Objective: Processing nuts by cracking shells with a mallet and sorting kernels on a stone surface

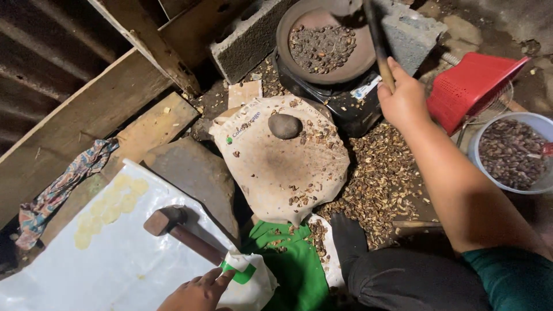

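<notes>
Right hand (403, 101) fisted around one wooden stirring stick (377, 43) in one dark pan (288, 34) of seeds; left hand (199, 294), fingers spread, rests on one folded white packet (247, 282) (one hammer (178, 229) beside it).

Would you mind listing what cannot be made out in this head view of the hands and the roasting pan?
- Stirring stick: its lower end is blurred over the pan of dark seeds.
- Left hand: cut off by the bottom edge; fingers touch a white bag.
- Mallet: handle end hidden behind that bag.
- Right hand: grips the stick; palm faces away.
- Bowl: cut by the right edge.
</notes>
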